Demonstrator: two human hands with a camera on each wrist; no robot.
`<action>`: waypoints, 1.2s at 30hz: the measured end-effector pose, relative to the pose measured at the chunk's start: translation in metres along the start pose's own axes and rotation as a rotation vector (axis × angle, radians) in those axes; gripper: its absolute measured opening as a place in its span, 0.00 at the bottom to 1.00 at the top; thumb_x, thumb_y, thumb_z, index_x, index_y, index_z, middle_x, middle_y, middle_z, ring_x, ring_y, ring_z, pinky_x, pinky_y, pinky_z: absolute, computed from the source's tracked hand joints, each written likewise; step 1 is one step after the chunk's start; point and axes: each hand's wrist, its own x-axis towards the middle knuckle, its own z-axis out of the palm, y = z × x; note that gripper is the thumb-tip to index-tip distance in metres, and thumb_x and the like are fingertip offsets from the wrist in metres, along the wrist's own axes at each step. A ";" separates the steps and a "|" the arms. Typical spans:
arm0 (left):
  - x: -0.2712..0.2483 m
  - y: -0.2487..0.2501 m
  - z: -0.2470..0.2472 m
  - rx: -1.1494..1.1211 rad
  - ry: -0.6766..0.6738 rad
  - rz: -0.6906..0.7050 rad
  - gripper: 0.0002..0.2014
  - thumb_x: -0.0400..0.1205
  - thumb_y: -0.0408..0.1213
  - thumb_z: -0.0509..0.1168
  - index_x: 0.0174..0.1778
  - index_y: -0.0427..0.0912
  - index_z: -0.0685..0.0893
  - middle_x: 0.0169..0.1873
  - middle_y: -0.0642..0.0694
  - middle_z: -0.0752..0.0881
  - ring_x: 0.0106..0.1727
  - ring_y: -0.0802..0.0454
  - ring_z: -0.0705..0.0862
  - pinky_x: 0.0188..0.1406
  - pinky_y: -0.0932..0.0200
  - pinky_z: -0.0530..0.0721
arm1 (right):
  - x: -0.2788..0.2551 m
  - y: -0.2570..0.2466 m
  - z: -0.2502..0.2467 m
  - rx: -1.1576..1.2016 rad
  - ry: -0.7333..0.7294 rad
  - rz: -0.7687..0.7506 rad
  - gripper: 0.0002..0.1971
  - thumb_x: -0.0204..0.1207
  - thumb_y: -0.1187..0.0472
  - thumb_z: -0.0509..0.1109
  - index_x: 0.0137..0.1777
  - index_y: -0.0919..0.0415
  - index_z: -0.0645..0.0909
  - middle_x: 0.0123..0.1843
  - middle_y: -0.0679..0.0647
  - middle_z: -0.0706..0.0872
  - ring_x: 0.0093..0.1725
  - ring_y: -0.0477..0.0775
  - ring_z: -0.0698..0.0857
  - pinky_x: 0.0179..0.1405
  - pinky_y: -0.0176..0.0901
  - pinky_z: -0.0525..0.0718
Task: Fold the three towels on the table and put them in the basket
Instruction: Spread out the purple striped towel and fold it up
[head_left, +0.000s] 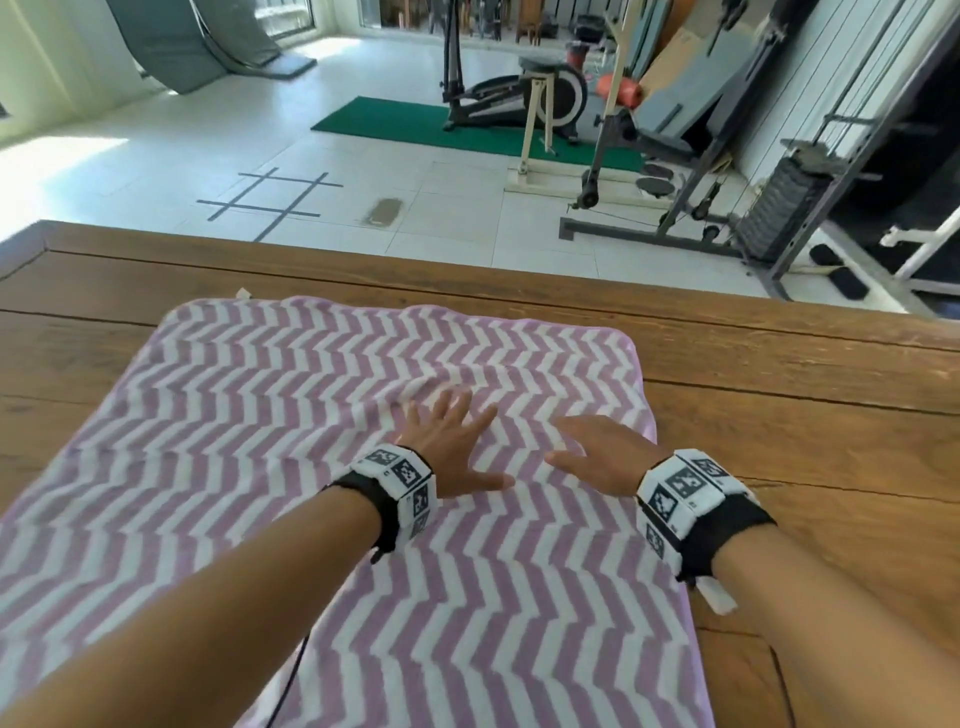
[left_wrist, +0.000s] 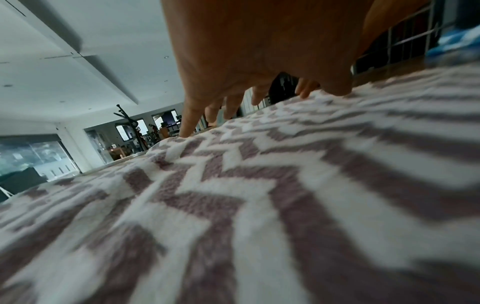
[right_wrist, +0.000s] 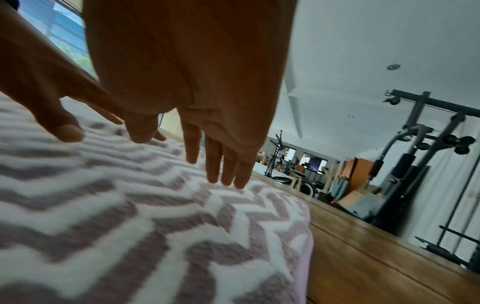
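We have the pink-and-white zigzag towel (head_left: 322, 467) spread flat on the wooden table (head_left: 779, 395), and both palms are down on its right half: our left hand (head_left: 447, 441) with fingers fanned apart, our right hand (head_left: 597, 457) with fingers straight and closer together, neither gripping anything. The likely trouble is bunching: a small ripple already sits just beyond our left fingertips (left_wrist: 185, 133), and pushing the plush cloth could drive it into a crease, or drag the whole towel across the wood. Its right edge (right_wrist: 309, 236) lies just beside our right hand, with bare table beyond it; the far edge stops short of the table's rim, leaving room there. We see no basket and no other towels
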 end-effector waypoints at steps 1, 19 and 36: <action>-0.015 0.002 -0.001 0.004 0.024 0.030 0.47 0.76 0.70 0.56 0.84 0.53 0.42 0.84 0.43 0.42 0.84 0.41 0.41 0.79 0.30 0.47 | -0.014 -0.011 0.000 0.009 -0.027 -0.010 0.29 0.85 0.45 0.56 0.83 0.54 0.58 0.83 0.54 0.63 0.81 0.56 0.63 0.79 0.50 0.62; -0.396 -0.091 0.127 -0.036 0.027 -0.159 0.48 0.74 0.68 0.61 0.84 0.50 0.48 0.82 0.43 0.57 0.82 0.42 0.55 0.79 0.40 0.57 | -0.245 -0.215 0.150 -0.143 -0.117 0.091 0.57 0.66 0.30 0.70 0.84 0.55 0.42 0.78 0.57 0.71 0.73 0.61 0.74 0.68 0.52 0.76; -0.464 -0.077 0.165 -0.076 0.076 -0.180 0.15 0.83 0.42 0.57 0.66 0.46 0.75 0.65 0.42 0.75 0.69 0.42 0.70 0.68 0.43 0.73 | -0.339 -0.242 0.221 -0.155 0.244 -0.029 0.13 0.79 0.50 0.65 0.58 0.57 0.77 0.59 0.55 0.84 0.59 0.57 0.81 0.54 0.45 0.74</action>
